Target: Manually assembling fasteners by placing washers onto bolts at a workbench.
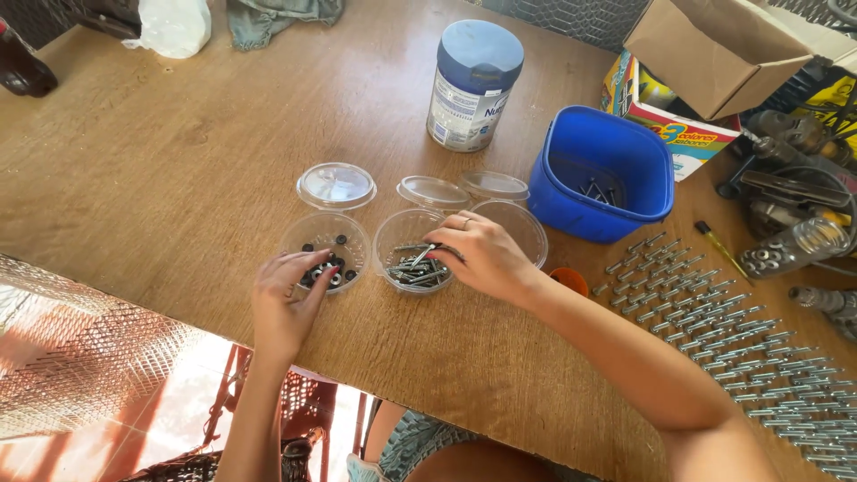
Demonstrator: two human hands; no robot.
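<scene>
Three clear plastic cups stand in a row on the wooden table (178, 161). My left hand (287, 299) rests at the left cup (312, 234), its fingertips in among small black washers. My right hand (484, 257) reaches over the middle cup (397, 236), which holds several silver screws, and pinches one screw (421, 256) at its tip. The right cup (527, 228) is partly hidden behind my right hand. Three clear lids (336, 185) lie just behind the cups.
A blue square tub (600, 174) with a few screws sits right of the cups. Rows of silver bolts (714, 321) cover the table's right side. A blue-lidded tin (473, 85), a cardboard box (714, 49) and tools (794, 178) stand farther back. An orange cap (571, 280) lies by my wrist.
</scene>
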